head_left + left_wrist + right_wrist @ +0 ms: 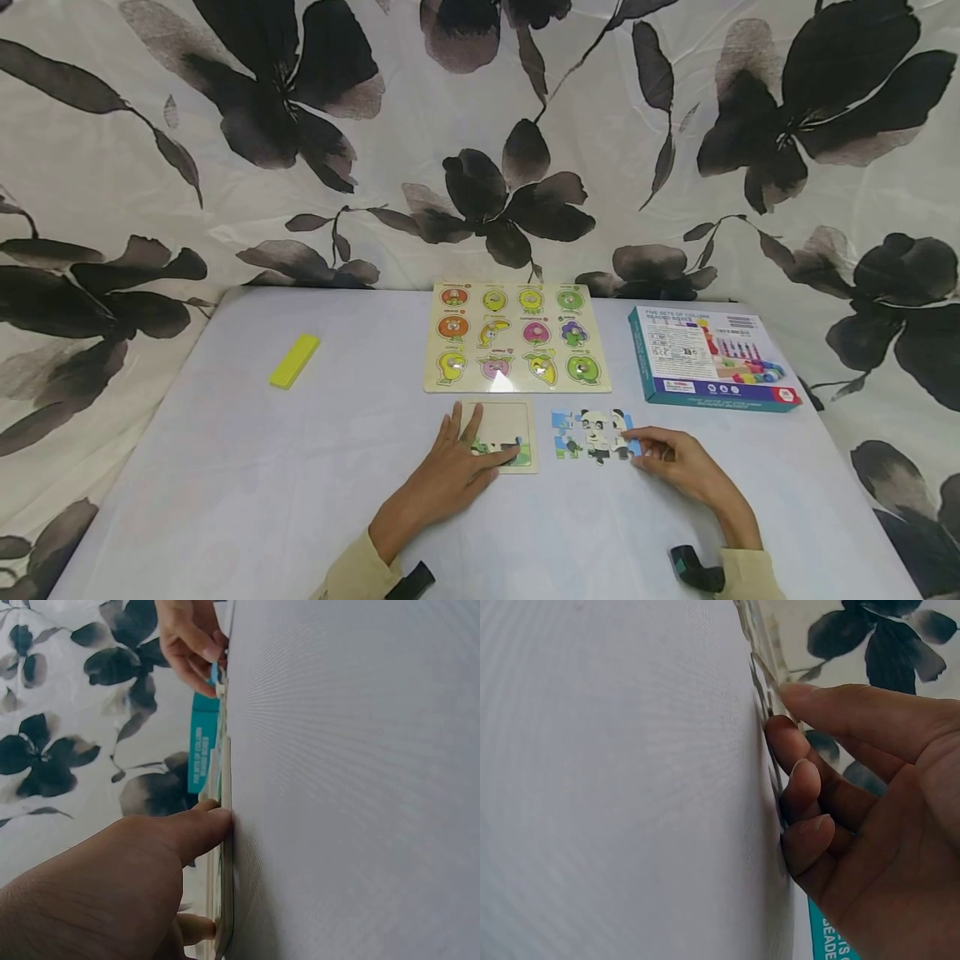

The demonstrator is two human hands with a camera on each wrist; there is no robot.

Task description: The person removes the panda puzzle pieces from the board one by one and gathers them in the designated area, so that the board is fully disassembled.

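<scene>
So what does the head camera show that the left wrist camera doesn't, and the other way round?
Only the head view shows the yellow block, the printed face of the fruit board and the panda design on the puzzle pieces.

Only the left wrist view shows the tray edge-on, and legible white lettering on the teal side of the box.

Both show the left hand on the tray, the right hand, the box, the white table covering and the floral backdrop.
</scene>
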